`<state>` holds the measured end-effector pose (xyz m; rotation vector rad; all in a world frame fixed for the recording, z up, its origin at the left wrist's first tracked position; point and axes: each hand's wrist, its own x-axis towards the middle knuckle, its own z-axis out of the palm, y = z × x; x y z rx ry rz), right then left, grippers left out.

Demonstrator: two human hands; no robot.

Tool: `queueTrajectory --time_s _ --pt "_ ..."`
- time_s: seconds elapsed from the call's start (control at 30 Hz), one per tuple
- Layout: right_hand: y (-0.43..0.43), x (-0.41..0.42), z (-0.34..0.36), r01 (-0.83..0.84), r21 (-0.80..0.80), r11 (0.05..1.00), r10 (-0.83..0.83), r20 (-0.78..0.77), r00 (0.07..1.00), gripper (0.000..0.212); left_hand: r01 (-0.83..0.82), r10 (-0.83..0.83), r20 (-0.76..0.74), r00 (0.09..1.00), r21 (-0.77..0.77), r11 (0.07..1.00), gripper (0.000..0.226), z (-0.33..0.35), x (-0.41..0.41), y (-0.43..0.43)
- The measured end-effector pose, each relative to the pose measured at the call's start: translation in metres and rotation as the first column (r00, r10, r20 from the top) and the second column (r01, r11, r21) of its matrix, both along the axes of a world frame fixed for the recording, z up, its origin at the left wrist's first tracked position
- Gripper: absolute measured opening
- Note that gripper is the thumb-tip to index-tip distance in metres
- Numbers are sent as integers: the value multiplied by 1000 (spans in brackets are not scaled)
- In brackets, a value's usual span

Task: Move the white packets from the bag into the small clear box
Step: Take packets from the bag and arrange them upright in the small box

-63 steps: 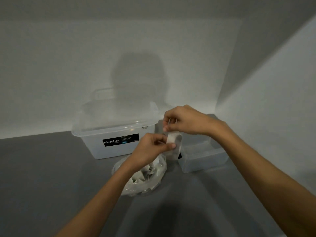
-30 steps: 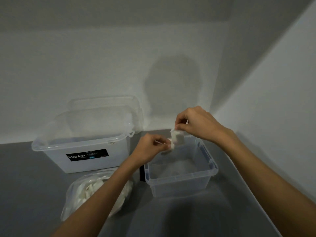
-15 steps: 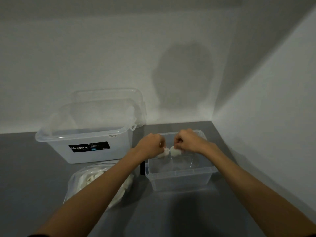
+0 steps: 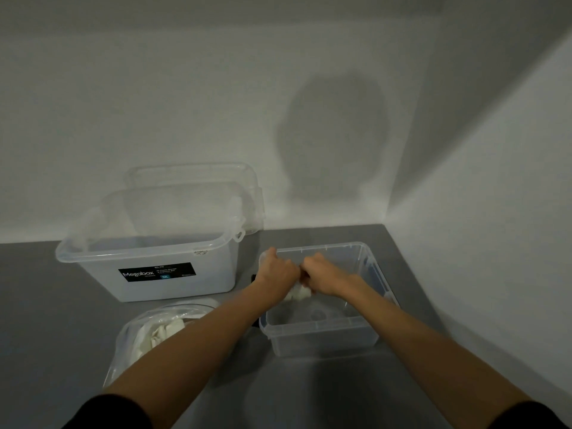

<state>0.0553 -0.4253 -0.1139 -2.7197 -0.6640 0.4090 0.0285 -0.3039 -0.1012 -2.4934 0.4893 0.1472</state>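
Note:
The small clear box stands on the grey counter near the right wall. Both my hands reach down inside it. My left hand and my right hand are side by side with fingers curled, holding white packets low in the box; only a bit of white shows beneath the knuckles. The clear bag with several white packets in it lies on the counter to the left of the box, under my left forearm.
A large clear Megabox tub stands at the back left, its lid leaning against the wall behind it. White walls close in at the back and right. The grey counter extends to the left and front.
Both hands carried the white packets from above the bag over to the small box and have lowered them deeper into it.

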Motion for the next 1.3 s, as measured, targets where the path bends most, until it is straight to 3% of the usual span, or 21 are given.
queueTrajectory --time_s 0.13,0.37,0.5,0.67,1.0,1.13,1.3 --pt "3 4 -9 -16 -45 999 20 78 997 39 5 -5 -12 1000 18 1000 14 -2 0 -5" --pt "1 4 -15 29 -65 997 -22 108 994 40 -46 46 -11 999 4 999 12 4 -3 -8" --pt "0 2 -12 67 -75 995 -60 89 994 17 -55 56 -20 998 25 998 17 5 -5 -9" --pt "1 0 -9 70 -98 993 -61 97 993 17 -44 44 4 999 34 998 22 13 -9 -11" --pt "5 0 4 0 -80 997 8 97 995 16 -127 205 174 963 -378 917 14 38 -9 26" --pt "15 -1 1 -11 -160 987 27 98 995 17 -102 233 211 949 -496 862 18 39 -15 43" --pt "26 -6 1 -48 -281 959 108 203 973 21 -90 254 216 943 -569 818 21 36 -26 54"
